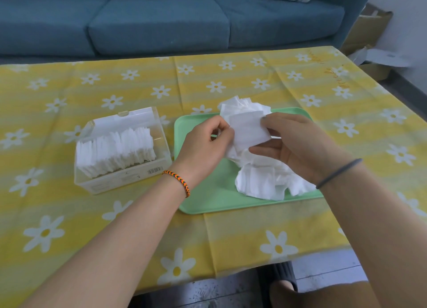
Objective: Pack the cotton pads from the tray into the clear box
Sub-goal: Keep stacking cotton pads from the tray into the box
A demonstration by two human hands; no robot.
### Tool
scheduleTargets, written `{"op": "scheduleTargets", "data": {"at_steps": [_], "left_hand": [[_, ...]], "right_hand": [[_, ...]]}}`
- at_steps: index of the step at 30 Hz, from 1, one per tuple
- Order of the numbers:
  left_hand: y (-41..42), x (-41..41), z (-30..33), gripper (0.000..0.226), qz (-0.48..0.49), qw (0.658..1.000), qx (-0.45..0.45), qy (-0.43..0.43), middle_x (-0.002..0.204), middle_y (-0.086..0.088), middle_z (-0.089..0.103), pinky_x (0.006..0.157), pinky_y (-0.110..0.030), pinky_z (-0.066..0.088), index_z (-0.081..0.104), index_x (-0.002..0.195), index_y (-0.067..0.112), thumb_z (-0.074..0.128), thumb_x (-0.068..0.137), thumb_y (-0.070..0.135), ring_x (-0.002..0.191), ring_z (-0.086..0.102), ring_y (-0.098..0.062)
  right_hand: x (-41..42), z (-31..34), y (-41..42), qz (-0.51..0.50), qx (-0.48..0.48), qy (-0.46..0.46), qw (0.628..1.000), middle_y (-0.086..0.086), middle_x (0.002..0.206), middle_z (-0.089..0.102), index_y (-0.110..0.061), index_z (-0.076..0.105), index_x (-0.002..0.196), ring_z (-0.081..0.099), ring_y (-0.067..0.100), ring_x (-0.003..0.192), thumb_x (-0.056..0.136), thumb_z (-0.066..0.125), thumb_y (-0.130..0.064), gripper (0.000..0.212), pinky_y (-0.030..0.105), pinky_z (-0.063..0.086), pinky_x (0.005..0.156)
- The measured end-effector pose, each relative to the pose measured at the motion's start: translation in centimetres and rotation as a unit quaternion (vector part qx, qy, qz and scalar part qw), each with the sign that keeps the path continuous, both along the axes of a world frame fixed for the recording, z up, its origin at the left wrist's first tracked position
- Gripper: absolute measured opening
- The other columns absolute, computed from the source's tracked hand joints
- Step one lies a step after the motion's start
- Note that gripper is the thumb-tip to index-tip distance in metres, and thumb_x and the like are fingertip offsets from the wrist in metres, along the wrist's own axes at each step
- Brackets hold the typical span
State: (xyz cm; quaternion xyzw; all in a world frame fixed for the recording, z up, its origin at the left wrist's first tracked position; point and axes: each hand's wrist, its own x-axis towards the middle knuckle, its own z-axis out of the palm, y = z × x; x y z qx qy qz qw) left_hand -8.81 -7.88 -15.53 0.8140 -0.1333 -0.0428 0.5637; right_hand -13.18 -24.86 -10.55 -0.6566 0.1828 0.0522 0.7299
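A green tray lies at the table's middle with a loose heap of white cotton pads on it. Both hands hover over the tray and hold a small stack of pads between them. My left hand pinches the stack's left edge. My right hand grips its right side, thumb underneath. To the left stands the clear box, lid open at the back, with a row of upright pads inside.
A yellow tablecloth with white daisies covers the table. A blue sofa runs along the far side. Cardboard boxes stand at the back right. A slippered foot shows under the near edge.
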Motion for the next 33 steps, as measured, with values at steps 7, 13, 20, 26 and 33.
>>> {"op": "scheduleTargets", "data": {"at_steps": [7, 13, 20, 26, 33], "left_hand": [[0.0, -0.1, 0.4, 0.020, 0.013, 1.000, -0.007, 0.005, 0.062, 0.015, 0.052, 0.053, -0.016, 0.031, 0.056, 0.075, 0.014, 0.059, 0.094, 0.017, 0.059, 0.042, -0.007], [0.2, -0.1, 0.6, 0.022, 0.027, 0.999, -0.013, 0.019, 0.054, 0.015, 0.047, 0.049, -0.016, 0.028, 0.055, 0.072, 0.015, 0.058, 0.094, 0.016, 0.055, 0.037, -0.007], [0.2, 0.1, 0.5, 0.016, 0.030, 0.999, -0.028, 0.018, 0.061, 0.015, 0.051, 0.051, -0.017, 0.030, 0.061, 0.082, 0.007, 0.059, 0.095, 0.017, 0.060, 0.041, -0.006], [0.1, -0.1, 0.8, 0.021, 0.004, 1.000, -0.027, 0.013, 0.060, 0.018, 0.051, 0.053, -0.014, 0.030, 0.058, 0.075, 0.016, 0.056, 0.096, 0.013, 0.058, 0.042, -0.001], [0.2, -0.1, 0.9, 0.019, 0.001, 0.999, -0.041, 0.023, 0.060, 0.016, 0.050, 0.052, -0.014, 0.029, 0.059, 0.077, 0.010, 0.058, 0.095, 0.013, 0.058, 0.041, -0.002]], "right_hand": [[0.0, 0.0, -0.3, -0.028, 0.020, 0.004, 0.999, 0.013, 0.089, 0.065, 0.001, 0.065, 0.101, 0.068, 0.024, 0.071, 0.098, 0.050, -0.005, 0.017, 0.034, 0.061, 0.071], [0.7, -0.4, -1.8, -0.135, 0.005, -0.015, 0.991, 0.012, 0.092, 0.063, -0.006, 0.062, 0.101, 0.067, 0.026, 0.078, 0.094, 0.052, -0.003, 0.012, 0.029, 0.056, 0.069], [0.5, 0.9, -2.7, -0.174, 0.133, -0.080, 0.972, 0.007, 0.087, 0.062, -0.011, 0.064, 0.090, 0.062, 0.020, 0.074, 0.089, 0.055, 0.003, 0.017, 0.025, 0.054, 0.062], [0.2, -0.3, -0.2, -0.012, -0.066, -0.049, 0.997, 0.011, 0.089, 0.067, -0.005, 0.067, 0.102, 0.065, 0.022, 0.078, 0.087, 0.062, 0.003, 0.018, 0.034, 0.061, 0.078], [0.5, -0.6, 0.1, -0.056, -0.078, -0.044, 0.994, 0.015, 0.093, 0.066, 0.002, 0.065, 0.105, 0.068, 0.025, 0.079, 0.087, 0.061, 0.006, 0.018, 0.035, 0.061, 0.077]]}}
